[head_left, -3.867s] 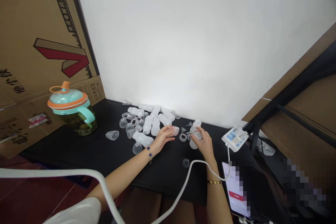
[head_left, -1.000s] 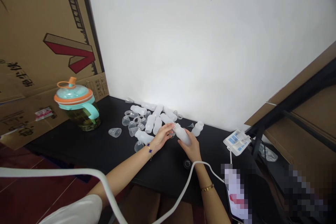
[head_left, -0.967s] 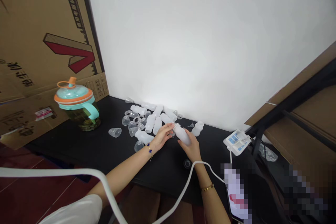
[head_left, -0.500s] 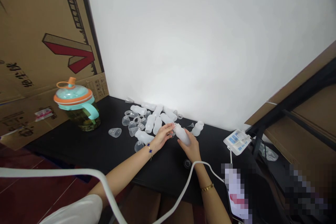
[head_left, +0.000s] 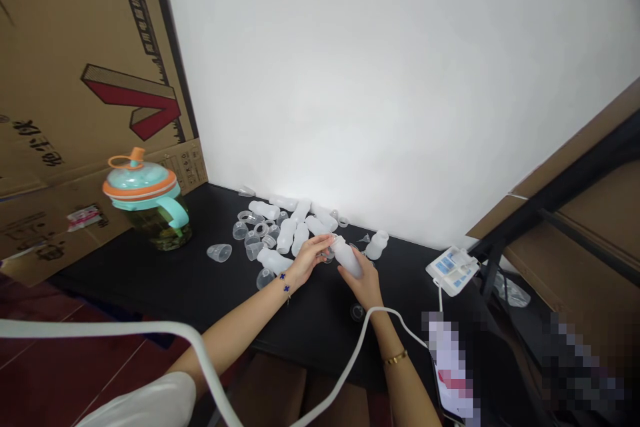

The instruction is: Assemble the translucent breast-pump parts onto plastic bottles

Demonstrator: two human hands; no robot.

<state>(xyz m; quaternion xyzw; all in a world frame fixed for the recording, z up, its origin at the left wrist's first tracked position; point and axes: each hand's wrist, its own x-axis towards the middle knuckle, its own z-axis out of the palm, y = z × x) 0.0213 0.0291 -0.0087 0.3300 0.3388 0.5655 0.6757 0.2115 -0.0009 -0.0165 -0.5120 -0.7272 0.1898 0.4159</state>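
white bottle [head_left: 347, 260] is now up off the table [head_left: 195, 280] vs ~4 s ago, tilted in the right hand's [head_left: 367, 280] grasp, left hand [head_left: 306, 263] fingertips at its mouth, grip unclear, so work seems focused there.

On the carton [head_left: 50, 47] at left I read a red V [head_left: 135, 97] below a dark band [head_left: 139, 15] of Chinese characters; the power strip's [head_left: 453, 271] labels at right are too small.
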